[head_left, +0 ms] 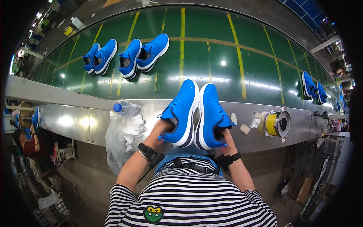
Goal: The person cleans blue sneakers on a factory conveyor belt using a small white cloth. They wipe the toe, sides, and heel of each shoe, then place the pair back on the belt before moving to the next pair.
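Observation:
My left hand grips the heel of a blue sneaker with a white sole, toe pointing away from me. My right hand holds the heel of the matching blue sneaker beside it. The two shoes touch side by side over the metal ledge, at the near edge of the green conveyor belt. Both wrists wear black bands.
Two more pairs of blue sneakers lie on the belt at far left, another pair at far right. A plastic water bottle, a clear plastic bag and a yellow tape roll sit on the ledge. A person sits at left.

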Available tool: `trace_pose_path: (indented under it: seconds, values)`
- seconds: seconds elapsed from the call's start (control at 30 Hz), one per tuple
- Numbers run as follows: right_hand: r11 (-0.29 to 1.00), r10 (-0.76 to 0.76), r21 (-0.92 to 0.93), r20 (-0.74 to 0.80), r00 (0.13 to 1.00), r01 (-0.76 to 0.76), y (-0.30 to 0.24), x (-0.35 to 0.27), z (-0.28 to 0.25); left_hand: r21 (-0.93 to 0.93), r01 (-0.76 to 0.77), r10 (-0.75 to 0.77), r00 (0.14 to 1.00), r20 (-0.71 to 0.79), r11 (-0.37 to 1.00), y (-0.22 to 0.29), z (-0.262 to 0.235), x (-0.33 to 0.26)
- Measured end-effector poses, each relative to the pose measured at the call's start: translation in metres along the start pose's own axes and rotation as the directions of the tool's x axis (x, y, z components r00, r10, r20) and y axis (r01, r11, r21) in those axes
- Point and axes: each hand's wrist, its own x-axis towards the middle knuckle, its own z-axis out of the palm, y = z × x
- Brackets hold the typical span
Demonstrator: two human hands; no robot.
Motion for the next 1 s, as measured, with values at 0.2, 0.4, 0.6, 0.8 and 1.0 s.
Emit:
trace_pose_path:
  seconds: [0.2,0.4,0.6,0.8,1.0]
  values:
    - [0.99,0.042,0.131,0.025,0.999,-0.044,0.008,0.003,-0.002,-0.173,-0.019,0.019,1.0,-0.007,0.985,-0.017,-0.008,0.01]
    - [0.986,0.093,0.142,-0.044,0.995,-0.086,0.003,0.01,0.011,-0.238,0.076,-0.081,0.997,-0.01,0.968,-0.007,-0.002,0.009]
    - [0.977,0.168,0.147,-0.077,0.983,-0.155,-0.033,0.021,0.048,-0.116,0.159,-0.169,0.982,-0.086,0.98,0.03,0.022,0.021]
    - [0.987,0.154,0.063,-0.092,0.984,-0.148,-0.04,0.034,0.051,0.004,0.156,-0.153,0.974,-0.169,0.988,0.05,0.033,0.031]
    - [0.991,0.136,0.026,-0.136,0.981,-0.134,-0.037,0.044,0.046,0.044,0.139,-0.124,0.963,-0.239,0.989,0.053,0.043,0.032]
